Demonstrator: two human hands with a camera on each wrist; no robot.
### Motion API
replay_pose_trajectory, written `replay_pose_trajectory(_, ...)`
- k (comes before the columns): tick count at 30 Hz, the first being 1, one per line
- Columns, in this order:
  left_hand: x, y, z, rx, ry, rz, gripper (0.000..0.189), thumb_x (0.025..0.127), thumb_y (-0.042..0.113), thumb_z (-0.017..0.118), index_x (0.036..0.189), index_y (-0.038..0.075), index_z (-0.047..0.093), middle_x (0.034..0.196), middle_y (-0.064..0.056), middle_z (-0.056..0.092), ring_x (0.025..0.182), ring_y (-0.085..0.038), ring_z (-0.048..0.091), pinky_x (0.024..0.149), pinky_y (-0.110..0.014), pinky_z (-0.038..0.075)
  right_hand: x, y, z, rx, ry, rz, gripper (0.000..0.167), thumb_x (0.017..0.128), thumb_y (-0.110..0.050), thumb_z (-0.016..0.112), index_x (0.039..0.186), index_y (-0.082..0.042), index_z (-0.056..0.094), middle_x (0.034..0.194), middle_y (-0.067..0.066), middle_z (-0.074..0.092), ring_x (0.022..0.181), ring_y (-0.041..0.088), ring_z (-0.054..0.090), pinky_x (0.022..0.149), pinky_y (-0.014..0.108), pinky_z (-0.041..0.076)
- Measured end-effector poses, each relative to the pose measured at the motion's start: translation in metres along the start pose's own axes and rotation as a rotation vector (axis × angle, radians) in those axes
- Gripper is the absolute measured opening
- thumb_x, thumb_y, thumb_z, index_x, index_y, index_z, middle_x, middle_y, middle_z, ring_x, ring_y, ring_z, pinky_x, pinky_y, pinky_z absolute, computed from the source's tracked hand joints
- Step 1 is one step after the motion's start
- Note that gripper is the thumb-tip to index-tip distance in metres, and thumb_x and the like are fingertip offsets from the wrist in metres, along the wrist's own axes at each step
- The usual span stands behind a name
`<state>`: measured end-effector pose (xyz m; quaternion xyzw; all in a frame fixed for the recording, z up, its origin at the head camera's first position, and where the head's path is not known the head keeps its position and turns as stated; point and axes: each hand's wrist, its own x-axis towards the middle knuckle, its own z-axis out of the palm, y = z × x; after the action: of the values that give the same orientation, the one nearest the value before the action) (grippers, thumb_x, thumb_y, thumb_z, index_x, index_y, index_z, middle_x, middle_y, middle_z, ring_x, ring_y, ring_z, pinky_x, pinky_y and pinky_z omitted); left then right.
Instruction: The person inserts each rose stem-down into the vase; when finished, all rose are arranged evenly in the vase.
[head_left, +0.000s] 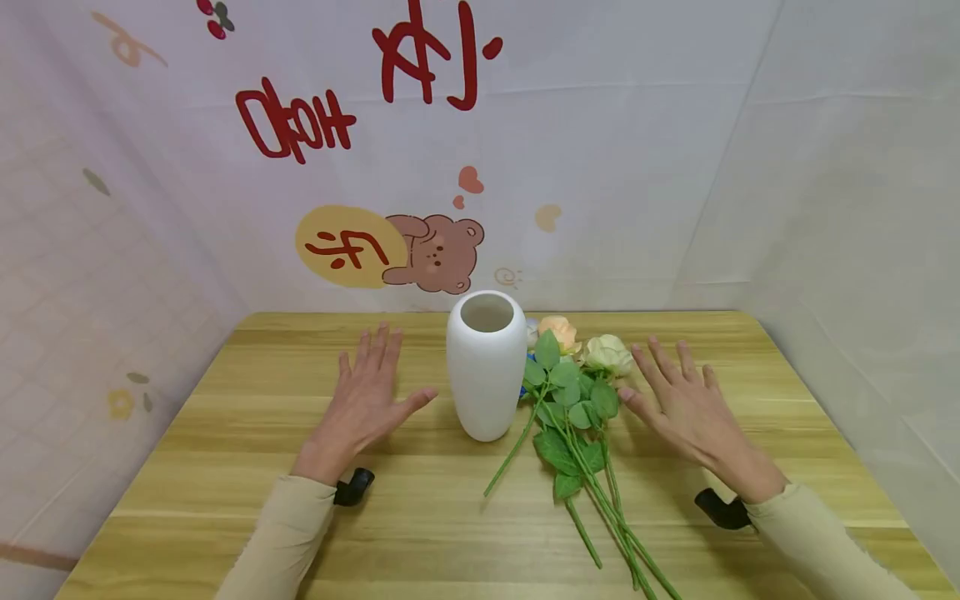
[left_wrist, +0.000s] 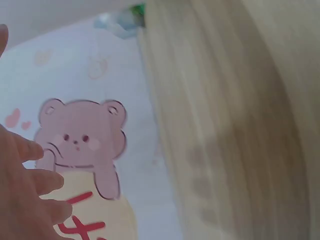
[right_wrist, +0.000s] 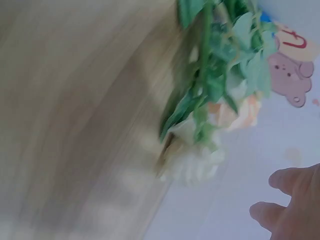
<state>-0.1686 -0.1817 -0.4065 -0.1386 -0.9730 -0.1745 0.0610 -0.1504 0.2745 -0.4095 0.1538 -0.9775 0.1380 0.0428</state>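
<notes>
A plain white vase [head_left: 487, 379] stands upright near the middle of the wooden table. Just right of it lies a loose bunch of flowers with long green stems [head_left: 592, 483] pointing toward the front. Among the blooms are a cream rose [head_left: 608, 355], a peach rose [head_left: 558, 330] and a bit of blue, partly behind the vase and leaves. My left hand [head_left: 369, 396], fingers spread, is left of the vase with nothing in it. To the right of the flowers is my right hand [head_left: 684, 408], also spread and holding nothing, its fingertips close to the cream rose.
Behind the wooden table [head_left: 247, 433] hangs a white cloth backdrop [head_left: 600, 133] printed with a bear, hearts and red lettering. More pale cloth rises along both sides. Black wrist pieces [head_left: 354, 487] sit by the cuffs of the beige sleeves.
</notes>
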Motion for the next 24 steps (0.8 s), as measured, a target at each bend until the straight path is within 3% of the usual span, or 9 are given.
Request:
replay_pose_trajectory(7, 0.001, 0.029, -0.009, -0.143, 0.075, 0.073, 0.107, 0.093, 0.070, 0.060, 0.166, 0.006, 0.015, 0.172, -0.016, 0.011, 0.159, -0.036, 0.004, 0.123, -0.067, 0.007, -0.006, -0.023, -0.004, 0.100, -0.001, -0.039, 0.073, 0.109, -0.049, 0.046, 0.167, -0.015, 0.018, 0.172, 0.015, 0.011, 0.154, 0.051, 0.002, 0.111, 0.081, 0.010)
replay_pose_trajectory(14, 0.005, 0.063, -0.018, -0.347, 0.149, 0.147, 0.107, 0.090, 0.074, 0.060, 0.168, 0.015, 0.014, 0.173, -0.005, 0.014, 0.159, -0.027, 0.012, 0.124, -0.060, 0.016, -0.011, -0.048, 0.001, 0.308, 0.007, -0.059, 0.068, 0.110, -0.040, 0.050, 0.166, -0.012, 0.024, 0.170, 0.015, 0.020, 0.154, 0.049, 0.011, 0.113, 0.077, 0.019)
replay_pose_trajectory(20, 0.009, 0.082, -0.019, -0.588, 0.177, 0.114, 0.103, 0.086, 0.075, 0.066, 0.166, 0.026, 0.022, 0.169, 0.001, 0.027, 0.153, -0.027, 0.029, 0.116, -0.067, 0.029, -0.017, -0.074, 0.010, 0.477, 0.034, -0.017, 0.058, 0.110, -0.039, 0.050, 0.160, -0.011, 0.040, 0.161, 0.019, 0.040, 0.143, 0.049, 0.040, 0.107, 0.070, 0.038)
replay_pose_trajectory(24, 0.012, 0.089, -0.017, -0.681, 0.216, 0.118, 0.100, 0.084, 0.072, 0.070, 0.164, 0.028, 0.029, 0.162, 0.000, 0.040, 0.147, -0.025, 0.040, 0.113, -0.067, 0.034, -0.016, -0.090, 0.017, 0.636, 0.042, 0.008, 0.050, 0.110, -0.033, 0.054, 0.151, -0.005, 0.051, 0.150, 0.017, 0.054, 0.130, 0.042, 0.057, 0.100, 0.060, 0.050)
